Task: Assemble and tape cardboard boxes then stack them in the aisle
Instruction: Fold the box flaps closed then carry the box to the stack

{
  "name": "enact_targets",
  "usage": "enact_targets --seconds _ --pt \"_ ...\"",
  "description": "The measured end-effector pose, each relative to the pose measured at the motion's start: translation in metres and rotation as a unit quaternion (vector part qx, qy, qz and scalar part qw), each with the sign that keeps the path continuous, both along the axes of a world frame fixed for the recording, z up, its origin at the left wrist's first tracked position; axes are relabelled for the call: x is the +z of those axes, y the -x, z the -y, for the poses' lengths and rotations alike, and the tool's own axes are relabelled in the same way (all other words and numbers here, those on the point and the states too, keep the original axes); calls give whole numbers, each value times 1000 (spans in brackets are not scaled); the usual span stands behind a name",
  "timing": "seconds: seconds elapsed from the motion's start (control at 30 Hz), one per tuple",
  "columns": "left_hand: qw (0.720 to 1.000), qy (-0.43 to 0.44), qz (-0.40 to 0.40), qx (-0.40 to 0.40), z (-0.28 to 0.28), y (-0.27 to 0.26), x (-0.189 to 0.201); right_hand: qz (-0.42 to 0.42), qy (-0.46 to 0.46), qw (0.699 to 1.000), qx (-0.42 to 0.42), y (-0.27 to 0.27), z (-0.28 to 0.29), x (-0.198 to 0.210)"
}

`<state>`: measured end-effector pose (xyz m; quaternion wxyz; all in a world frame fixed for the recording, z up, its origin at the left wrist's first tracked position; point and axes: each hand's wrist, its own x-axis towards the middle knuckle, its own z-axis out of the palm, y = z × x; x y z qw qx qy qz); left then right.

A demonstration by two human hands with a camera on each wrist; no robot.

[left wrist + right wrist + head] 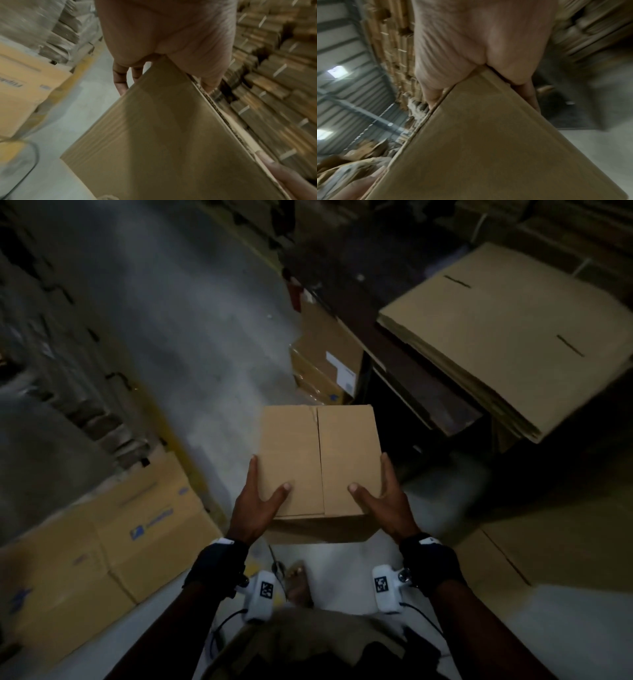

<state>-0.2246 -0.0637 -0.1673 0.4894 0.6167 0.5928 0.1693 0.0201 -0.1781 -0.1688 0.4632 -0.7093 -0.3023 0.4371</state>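
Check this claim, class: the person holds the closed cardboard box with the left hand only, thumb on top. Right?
Not quite. Both hands hold the cardboard box: the left hand and the right hand each hold a side, thumbs on top, as the head view shows.

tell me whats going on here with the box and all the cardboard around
A person is carrying an assembled cardboard box in a warehouse aisle. The left hand grips its left side and the right hand its right side, thumbs on top, fingers along the sides. The top flaps are folded shut and meet along a centre seam; whether tape covers it is too dim to tell. A stack of flat cardboard sheets lies on the right, and printed cartons sit on the floor to the left.
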Motion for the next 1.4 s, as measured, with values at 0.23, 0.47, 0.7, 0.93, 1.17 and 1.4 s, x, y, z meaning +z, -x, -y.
enact_targets --seconds 0.23,0.47,0.7,0.93,1.17,1.4 --pt "999 -36 23 26 -123 12 26 3 -20 1000 8 9 -137 15" --pt "991 -120 24 54 -264 -31 71 25 -96 995 -34 -26 -276 48" --pt "981 -182 57 37 -407 -95 129 71 -148 984 -66 -82 -407 102" --pt "980 -189 64 -9 -530 -167 150 69 -143 980 -121 -145 -515 121" --pt "977 -153 103 -111 -662 -250 143 106 -113 965 -212 -202 -603 122" --pt "951 -109 132 -257 -795 -336 122 142 -64 927 -340 -239 -686 122"
